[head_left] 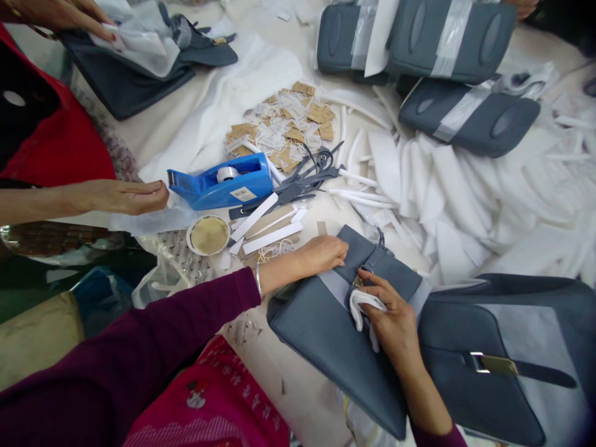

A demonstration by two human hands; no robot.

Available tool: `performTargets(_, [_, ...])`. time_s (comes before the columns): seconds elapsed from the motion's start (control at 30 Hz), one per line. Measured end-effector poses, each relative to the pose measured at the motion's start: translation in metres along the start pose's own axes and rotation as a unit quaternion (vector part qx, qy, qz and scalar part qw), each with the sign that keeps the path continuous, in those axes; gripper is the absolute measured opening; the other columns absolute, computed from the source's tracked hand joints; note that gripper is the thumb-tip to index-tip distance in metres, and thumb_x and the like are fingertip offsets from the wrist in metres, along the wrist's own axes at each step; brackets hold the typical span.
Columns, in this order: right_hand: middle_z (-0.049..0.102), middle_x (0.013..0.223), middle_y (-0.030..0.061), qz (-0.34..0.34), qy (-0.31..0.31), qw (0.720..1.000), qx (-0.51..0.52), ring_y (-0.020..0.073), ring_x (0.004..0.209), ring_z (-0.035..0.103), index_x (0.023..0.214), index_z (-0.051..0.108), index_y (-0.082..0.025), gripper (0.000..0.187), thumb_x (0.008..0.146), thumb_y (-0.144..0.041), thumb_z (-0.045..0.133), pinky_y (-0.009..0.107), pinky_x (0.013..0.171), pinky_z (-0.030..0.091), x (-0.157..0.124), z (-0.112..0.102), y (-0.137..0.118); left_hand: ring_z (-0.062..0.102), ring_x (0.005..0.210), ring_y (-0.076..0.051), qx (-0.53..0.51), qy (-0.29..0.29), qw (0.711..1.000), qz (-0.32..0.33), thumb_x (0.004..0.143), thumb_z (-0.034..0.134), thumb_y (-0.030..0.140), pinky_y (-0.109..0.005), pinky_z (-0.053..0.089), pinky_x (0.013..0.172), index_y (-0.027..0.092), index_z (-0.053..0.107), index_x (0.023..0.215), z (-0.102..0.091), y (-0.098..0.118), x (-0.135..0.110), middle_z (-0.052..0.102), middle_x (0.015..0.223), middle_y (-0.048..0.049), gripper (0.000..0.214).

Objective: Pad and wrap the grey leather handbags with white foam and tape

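Observation:
A grey-blue leather handbag point(326, 329) lies in front of me on the white table. My left hand point(321, 254), in a purple sleeve with a bracelet, rests on the bag's upper edge with fingers curled over the flap. My right hand point(391, 320) presses on the middle of the bag near its metal clasp, fingers closed round a crumpled white cloth point(363, 307). A second grey-blue handbag point(503, 354) with a gold buckle lies just to the right.
A blue tape dispenser point(223, 183) and a tape roll point(208, 234) sit left of centre. Paper tags point(284, 127), grey straps point(302, 180) and white foam strips point(442, 186) cover the table. Wrapped bags point(419, 37) lie at the back. Another person's hand point(121, 195) reaches from the left.

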State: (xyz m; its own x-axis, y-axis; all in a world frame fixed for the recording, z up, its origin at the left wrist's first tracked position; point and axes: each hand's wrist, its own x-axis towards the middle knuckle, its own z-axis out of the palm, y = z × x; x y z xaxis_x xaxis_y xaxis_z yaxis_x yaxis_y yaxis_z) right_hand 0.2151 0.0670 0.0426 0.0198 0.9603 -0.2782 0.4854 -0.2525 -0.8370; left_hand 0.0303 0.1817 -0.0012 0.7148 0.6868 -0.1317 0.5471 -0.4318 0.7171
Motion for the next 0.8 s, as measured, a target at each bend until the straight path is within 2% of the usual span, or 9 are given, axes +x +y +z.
performTargets(0.07, [0.063, 0.123, 0.0047, 0.007, -0.009, 1.0, 0.0, 0.0232, 0.115, 0.057, 0.079, 0.072, -0.023, 0.013, 0.074, -0.019, 0.062, 0.039, 0.101, 0.04, 0.0, -0.003, 0.0, 0.059, 0.081, -0.017, -0.02, 0.008, 1.0, 0.003, 0.082, 0.059, 0.012, -0.025, 0.042, 0.073, 0.016, 0.058, 0.078, 0.0, 0.001, -0.003, 0.064, 0.08, -0.0032, 0.005])
performTargets(0.17, [0.063, 0.12, 0.0038, 0.018, -0.017, 1.0, 0.001, 0.0223, 0.111, 0.058, 0.078, 0.072, -0.023, 0.009, 0.074, -0.021, 0.065, 0.037, 0.097, 0.041, 0.007, -0.008, -0.005, 0.057, 0.086, -0.016, -0.06, 0.034, 0.998, 0.009, 0.076, 0.054, 0.001, -0.026, 0.044, 0.081, 0.015, 0.059, 0.082, 0.0, 0.002, -0.011, 0.062, 0.084, -0.004, 0.016])
performTargets(0.23, [0.064, 0.112, 0.0035, -0.007, -0.003, 1.0, -0.02, 0.0207, 0.103, 0.06, 0.077, 0.072, -0.023, 0.006, 0.075, -0.022, 0.066, 0.033, 0.09, 0.044, 0.018, -0.008, -0.014, 0.055, 0.092, -0.017, -0.076, 0.06, 0.995, 0.01, 0.073, 0.053, -0.001, -0.027, 0.044, 0.086, 0.015, 0.061, 0.085, 0.0, 0.002, -0.017, 0.06, 0.091, -0.0053, 0.021])
performTargets(0.33, [0.063, 0.087, 0.0025, -0.083, 0.004, 0.99, -0.115, 0.0171, 0.082, 0.06, 0.075, 0.069, -0.02, 0.008, 0.077, -0.018, 0.061, 0.028, 0.073, 0.044, 0.039, 0.001, -0.031, 0.052, 0.099, -0.019, -0.082, 0.09, 0.993, 0.002, 0.071, 0.055, 0.0, -0.03, 0.044, 0.091, 0.016, 0.064, 0.087, 0.0, 0.002, -0.023, 0.055, 0.097, -0.0062, 0.024])
performTargets(0.4, [0.059, 0.078, 0.0022, -0.125, -0.021, 0.97, -0.205, 0.0159, 0.073, 0.057, 0.077, 0.067, -0.019, 0.015, 0.078, -0.011, 0.054, 0.027, 0.067, 0.041, 0.049, 0.012, -0.039, 0.05, 0.101, -0.019, -0.079, 0.099, 0.992, -0.017, 0.07, 0.055, 0.001, -0.032, 0.043, 0.093, 0.015, 0.066, 0.087, 0.001, 0.003, -0.025, 0.054, 0.098, -0.0066, 0.025])
performTargets(0.47, [0.058, 0.079, 0.0041, -0.15, -0.049, 0.939, -0.305, 0.0163, 0.071, 0.056, 0.083, 0.066, -0.017, 0.024, 0.077, -0.005, 0.047, 0.027, 0.063, 0.038, 0.053, 0.021, -0.042, 0.049, 0.101, -0.02, -0.07, 0.101, 0.992, -0.041, 0.07, 0.055, 0.001, -0.033, 0.044, 0.093, 0.015, 0.066, 0.087, 0.001, 0.006, -0.026, 0.053, 0.099, -0.0072, 0.025])
performTargets(0.57, [0.058, 0.081, 0.0065, -0.148, -0.069, 0.889, -0.429, 0.0169, 0.068, 0.055, 0.085, 0.066, -0.016, 0.028, 0.074, -0.002, 0.045, 0.028, 0.058, 0.033, 0.051, 0.026, -0.041, 0.048, 0.103, -0.021, -0.055, 0.097, 0.991, -0.067, 0.07, 0.054, 0.002, -0.034, 0.044, 0.092, 0.017, 0.067, 0.087, 0.0, 0.011, -0.026, 0.053, 0.1, -0.0073, 0.026])
performTargets(0.63, [0.06, 0.079, 0.0066, -0.13, -0.07, 0.873, -0.465, 0.0163, 0.063, 0.054, 0.08, 0.066, -0.017, 0.025, 0.074, -0.004, 0.046, 0.029, 0.055, 0.029, 0.052, 0.025, -0.04, 0.048, 0.103, -0.022, -0.05, 0.093, 0.992, -0.075, 0.07, 0.054, 0.002, -0.034, 0.045, 0.092, 0.018, 0.068, 0.088, -0.001, 0.013, -0.027, 0.053, 0.102, -0.0069, 0.027])
performTargets(0.8, [0.063, 0.072, 0.0056, -0.126, -0.083, 0.891, -0.429, 0.0177, 0.065, 0.059, 0.078, 0.068, -0.018, 0.019, 0.077, -0.012, 0.051, 0.028, 0.054, 0.031, 0.065, 0.03, -0.042, 0.047, 0.103, -0.023, -0.028, 0.091, 0.992, -0.083, 0.073, 0.054, 0.005, -0.035, 0.045, 0.089, 0.018, 0.067, 0.09, 0.0, 0.011, -0.029, 0.052, 0.103, -0.0077, 0.025])
